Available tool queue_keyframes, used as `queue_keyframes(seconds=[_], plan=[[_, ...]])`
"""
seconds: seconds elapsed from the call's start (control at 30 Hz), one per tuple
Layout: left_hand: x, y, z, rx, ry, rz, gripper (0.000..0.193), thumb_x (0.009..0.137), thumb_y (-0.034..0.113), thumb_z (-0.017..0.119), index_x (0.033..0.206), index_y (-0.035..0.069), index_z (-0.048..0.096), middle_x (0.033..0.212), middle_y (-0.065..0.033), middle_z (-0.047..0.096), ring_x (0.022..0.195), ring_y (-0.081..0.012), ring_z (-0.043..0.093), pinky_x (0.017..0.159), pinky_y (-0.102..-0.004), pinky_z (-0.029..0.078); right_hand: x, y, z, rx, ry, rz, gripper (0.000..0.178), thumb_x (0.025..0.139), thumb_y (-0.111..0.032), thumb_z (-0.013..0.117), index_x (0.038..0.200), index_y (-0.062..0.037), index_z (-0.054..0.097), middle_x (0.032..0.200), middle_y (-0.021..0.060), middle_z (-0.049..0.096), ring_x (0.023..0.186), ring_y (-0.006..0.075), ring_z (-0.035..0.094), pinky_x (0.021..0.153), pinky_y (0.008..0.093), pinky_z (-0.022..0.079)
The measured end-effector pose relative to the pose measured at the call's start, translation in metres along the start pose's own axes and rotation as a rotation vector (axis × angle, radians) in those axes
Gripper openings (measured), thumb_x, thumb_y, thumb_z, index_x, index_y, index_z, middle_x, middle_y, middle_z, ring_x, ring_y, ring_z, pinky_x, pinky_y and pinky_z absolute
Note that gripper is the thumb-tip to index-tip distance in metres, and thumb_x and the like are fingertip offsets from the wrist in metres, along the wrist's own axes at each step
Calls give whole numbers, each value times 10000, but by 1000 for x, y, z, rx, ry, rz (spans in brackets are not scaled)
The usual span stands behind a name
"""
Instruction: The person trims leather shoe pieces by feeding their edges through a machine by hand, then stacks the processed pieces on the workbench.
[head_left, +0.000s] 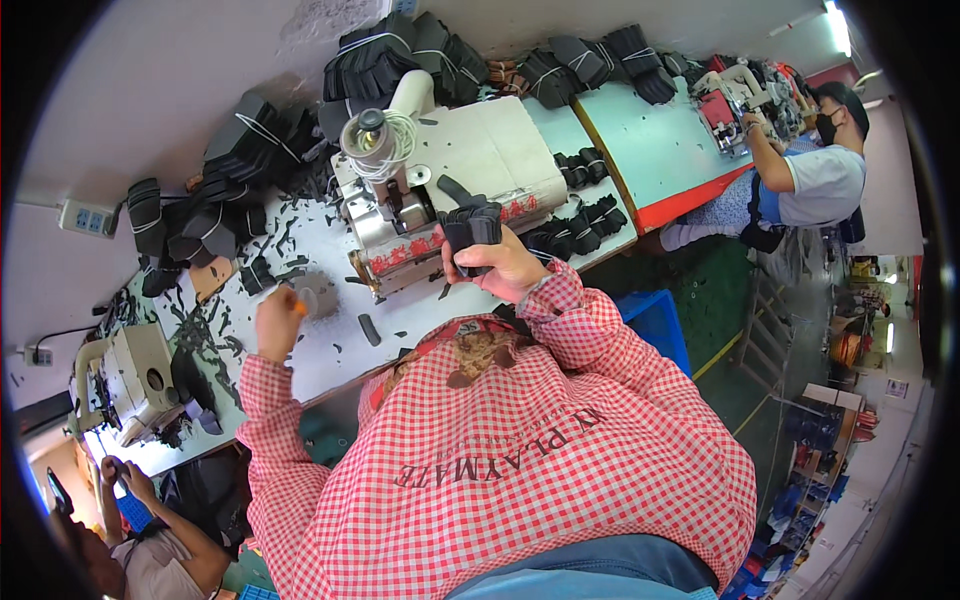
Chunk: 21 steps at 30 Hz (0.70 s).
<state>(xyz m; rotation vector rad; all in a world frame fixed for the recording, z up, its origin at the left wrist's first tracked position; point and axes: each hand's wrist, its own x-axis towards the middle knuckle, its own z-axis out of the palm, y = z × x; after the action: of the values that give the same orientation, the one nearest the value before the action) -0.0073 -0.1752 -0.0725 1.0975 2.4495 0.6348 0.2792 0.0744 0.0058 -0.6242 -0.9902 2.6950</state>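
Observation:
My right hand [512, 268] is closed round a bundle of small black padded pieces [472, 226], held up in front of the sewing machine [465, 165]. The pieces look stacked, with one strip sticking out at the top. Over the white worktable [330, 345] on the left, my left hand [275, 325] is closed on a small orange thing [300, 308]. Most of that thing is hidden in the fingers, so its kind cannot be made out. A loose black piece [369, 330] lies on the table between my hands.
Tied stacks of black pieces [245, 135] line the wall. Small black bundles [580, 230] lie right of the machine, and black scraps litter the left side. A blue bin [655, 325] stands at right. One person [820, 180] works far right, another [165, 540] lower left.

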Motion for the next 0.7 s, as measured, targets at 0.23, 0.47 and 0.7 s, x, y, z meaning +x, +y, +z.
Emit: queue_keyframes(seconds=[0.23,0.47,0.7], plan=[[-36,240,6,-44,221,888,149,746,-62,615,877,8,624,770,-119,586,736,-288,562,712,-385,441,-44,9,2,-392,-253,87,360,703,-9,738,1037,31,610,907,119,670,807,215,678,648,331,575],[-37,291,54,-1713,-559,143,412,975,32,393,1385,72,363,1007,-122,587,470,-40,361,402,-156,306,-106,11,-42,-135,174,-342,369,697,-43,732,1043,-16,605,871,76,666,779,183,664,664,315,538],[-112,387,100,-496,-1108,454,701,819,-38,569,1455,74,297,934,-107,656,527,-65,521,395,-177,346,-106,81,-171,-1133,579,-273,298,692,-242,750,842,9,689,665,180,652,621,282,661,535,397,515]])
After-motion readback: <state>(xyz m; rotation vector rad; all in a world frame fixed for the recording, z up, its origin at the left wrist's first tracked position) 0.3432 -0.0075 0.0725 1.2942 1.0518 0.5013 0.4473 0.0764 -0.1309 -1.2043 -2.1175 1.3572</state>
